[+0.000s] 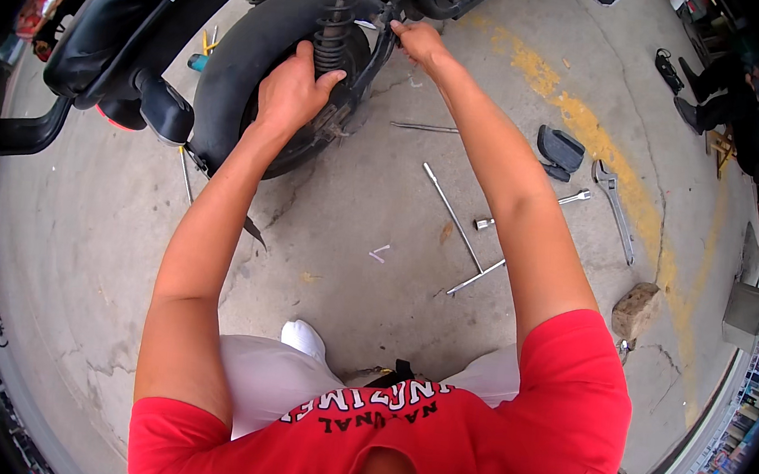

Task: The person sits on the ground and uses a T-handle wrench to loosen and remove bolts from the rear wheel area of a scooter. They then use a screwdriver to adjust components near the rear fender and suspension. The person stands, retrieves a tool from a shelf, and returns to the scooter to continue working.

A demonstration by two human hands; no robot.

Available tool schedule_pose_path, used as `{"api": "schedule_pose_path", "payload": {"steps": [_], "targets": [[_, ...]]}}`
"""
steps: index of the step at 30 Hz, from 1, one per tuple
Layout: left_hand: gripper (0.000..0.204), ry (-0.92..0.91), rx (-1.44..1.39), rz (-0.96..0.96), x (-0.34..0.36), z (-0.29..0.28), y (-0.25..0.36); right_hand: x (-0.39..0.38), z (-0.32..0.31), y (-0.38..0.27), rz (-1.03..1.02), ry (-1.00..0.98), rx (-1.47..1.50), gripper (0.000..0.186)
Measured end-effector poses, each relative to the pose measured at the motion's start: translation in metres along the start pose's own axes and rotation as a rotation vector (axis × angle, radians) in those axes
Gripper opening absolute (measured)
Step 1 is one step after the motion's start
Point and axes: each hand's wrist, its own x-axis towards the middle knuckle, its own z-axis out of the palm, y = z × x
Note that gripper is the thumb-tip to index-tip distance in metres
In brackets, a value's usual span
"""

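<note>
The rear wheel (235, 80) of a black scooter stands at the upper left, with a coil-spring shock absorber (332, 39) beside it. My left hand (293, 89) lies against the wheel's side, next to the spring. Its thumb sticks out to the right and a finger points up; the other fingers are mostly hidden. Farther right, my right hand (419, 44) is closed, its fingertips pinched at a dark frame bar (383, 46) beside the wheel. Whatever is between those fingertips is too small to make out.
Right of the wheel, the concrete floor holds a T-shaped wrench (453, 216), a socket wrench (574, 197), a thin rod (423, 127), a black molded piece (559, 152) and an adjustable wrench (614, 211). A stone block (637, 310) lies nearer. Someone's dark shoes (688, 114) show at far right.
</note>
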Motion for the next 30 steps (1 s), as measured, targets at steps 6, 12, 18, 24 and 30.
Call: {"api": "schedule_pose_path", "payload": {"steps": [6,12,18,24,30], "targets": [[0.049,-0.078,-0.043,-0.047,0.000,-0.005,0.005,0.012,-0.011,-0.005,-0.098,0.051,-0.308,0.048],[0.049,-0.025,-0.017,-0.024,-0.002,0.000,-0.001,0.001,0.003,-0.001,-0.017,0.211,-0.080,0.040],[0.046,0.002,-0.013,-0.006,-0.002,0.001,0.000,-0.006,-0.006,-0.001,0.117,-0.123,0.533,0.028],[0.046,-0.001,-0.023,0.000,-0.003,0.003,0.003,-0.008,-0.007,-0.004,0.209,-0.147,0.777,0.023],[0.046,0.044,0.001,-0.007,-0.005,0.004,-0.005,0.003,0.005,-0.033,0.340,-0.045,0.682,0.021]]}}
